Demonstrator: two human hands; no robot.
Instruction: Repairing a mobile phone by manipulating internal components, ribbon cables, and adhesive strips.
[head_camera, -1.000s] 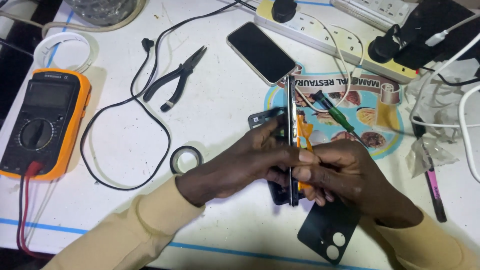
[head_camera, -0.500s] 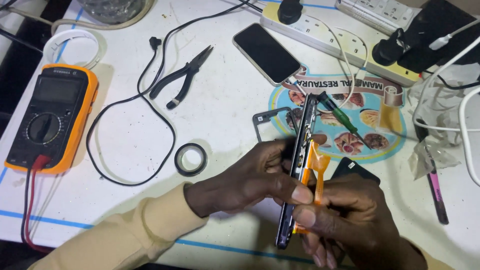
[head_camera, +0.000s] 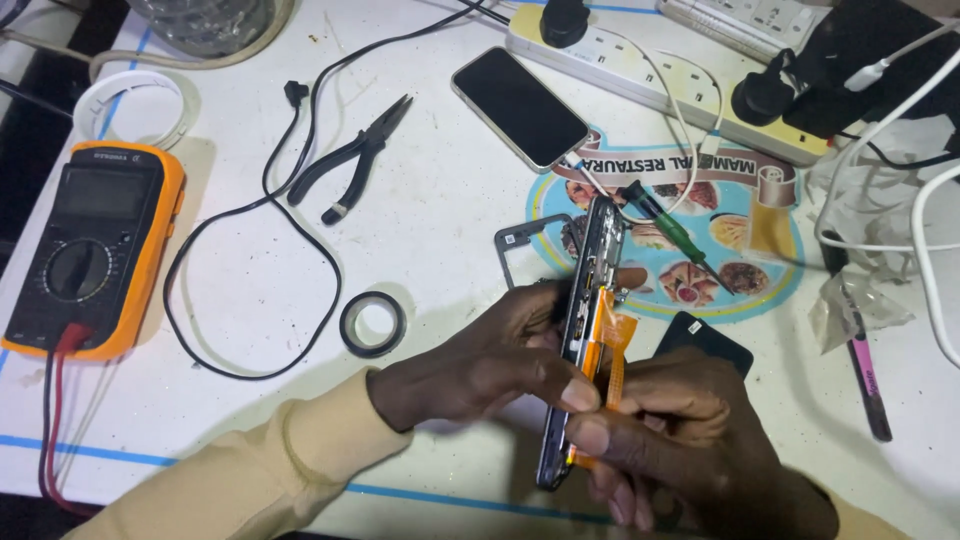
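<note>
White worktable (head_camera: 250, 290), cluttered with repair gear, seen from above. Both hands work near the bottom centre, over the table edge.

Left hand (head_camera: 480, 355) clamps an opened phone (head_camera: 585, 330) stood on its long edge, thumb on one face, fingers behind. Right hand (head_camera: 680, 430) pinches the orange ribbon cable (head_camera: 612, 350) that hangs off the phone's side, thumb and forefinger closed tight on it. Both grips narrow and loaded; neither hand is free.

My read on handling: the phone is light and stiff but slick on its faces, so I'd hold it by the frame rails, as the left hand does. The ribbon looks thin, floppy and easy to tear; take it close to its root, never by the loose end.

Around them: a roll of black tape (head_camera: 372, 324) just left of the hands, black pliers (head_camera: 350, 160) further up, an orange meter (head_camera: 90, 250) at far left, a second phone (head_camera: 518, 108) face up, a green screwdriver (head_camera: 672, 230) on a round printed mat (head_camera: 770, 250), a power strip (head_camera: 660, 80) along the top, a dark back cover (head_camera: 715, 340) beside the right hand.
</note>
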